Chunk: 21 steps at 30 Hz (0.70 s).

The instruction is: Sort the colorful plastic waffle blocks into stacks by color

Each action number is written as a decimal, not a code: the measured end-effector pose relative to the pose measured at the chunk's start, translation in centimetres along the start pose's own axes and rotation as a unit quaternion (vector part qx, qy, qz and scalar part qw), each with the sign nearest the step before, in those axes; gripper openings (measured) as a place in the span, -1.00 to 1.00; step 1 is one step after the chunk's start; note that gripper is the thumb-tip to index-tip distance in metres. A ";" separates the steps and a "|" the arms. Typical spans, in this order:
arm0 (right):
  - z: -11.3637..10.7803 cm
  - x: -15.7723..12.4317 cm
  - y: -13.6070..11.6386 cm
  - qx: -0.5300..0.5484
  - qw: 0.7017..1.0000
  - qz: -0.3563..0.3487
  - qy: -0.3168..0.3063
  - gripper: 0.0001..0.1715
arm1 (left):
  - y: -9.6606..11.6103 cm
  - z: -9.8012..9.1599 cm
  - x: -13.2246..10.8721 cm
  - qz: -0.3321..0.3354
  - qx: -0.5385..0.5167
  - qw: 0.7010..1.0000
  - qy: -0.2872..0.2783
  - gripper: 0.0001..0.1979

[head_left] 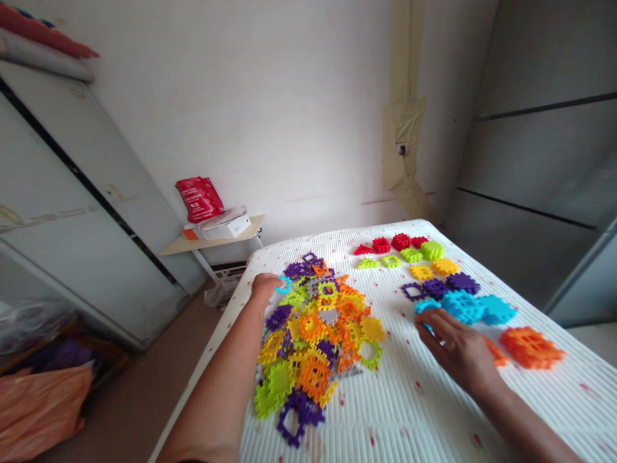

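My left hand point(266, 286) is at the left edge of the mixed pile, its fingers closed on a light blue piece point(284, 285). Beside it lies the heap of purple, orange, yellow, green and grey interlocking pieces point(313, 328). On the right, my right hand point(448, 341) reaches over the near end of the blue stacks point(461, 307), fingertips at the leftmost blue pieces point(427, 307); whether it grips one is hard to tell. Orange stacks point(531, 348) sit right of that hand. Purple stacks point(463, 283) are just beyond the blue ones.
Farther back on the white ribbed cover point(395, 399) are yellow point(446, 266), green point(432, 249) and red stacks point(401, 242). A small side table point(212, 243) with a red bag point(199, 199) stands by the wall. Cabinets flank both sides.
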State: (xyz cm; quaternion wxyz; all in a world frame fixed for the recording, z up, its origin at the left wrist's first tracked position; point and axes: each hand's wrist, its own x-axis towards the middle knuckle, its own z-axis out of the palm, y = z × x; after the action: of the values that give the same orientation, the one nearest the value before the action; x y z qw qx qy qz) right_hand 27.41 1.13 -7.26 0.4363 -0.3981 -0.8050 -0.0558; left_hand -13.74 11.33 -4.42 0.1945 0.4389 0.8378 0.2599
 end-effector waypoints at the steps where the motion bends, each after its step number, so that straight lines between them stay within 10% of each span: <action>1: 0.0 0.0 0.0 0.000 1.000 0.000 0.000 -0.81 | 0.2 -0.3 -0.5 0.021 -0.009 1.000 0.005 -0.65; 11: 0.3 0.3 -1.1 0.087 0.993 0.066 -0.036 -0.78 | 2.1 1.4 -13.3 0.303 -0.100 0.941 0.114 -0.92; 16: 0.5 0.6 -2.4 0.179 0.971 0.150 -0.054 -0.74 | 3.0 4.7 -20.0 0.583 -0.083 0.769 0.248 -0.80; 21: 0.8 0.7 -3.3 0.293 0.929 0.215 -0.068 -0.70 | 3.8 7.2 -22.3 0.629 -0.073 0.733 0.249 -0.82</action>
State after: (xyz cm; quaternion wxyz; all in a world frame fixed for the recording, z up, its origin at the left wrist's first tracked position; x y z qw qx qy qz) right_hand 24.43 -0.38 -6.38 0.4792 -0.4191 -0.7085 0.3048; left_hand 4.73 -3.62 -5.64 -0.1972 0.7696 0.3674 0.4835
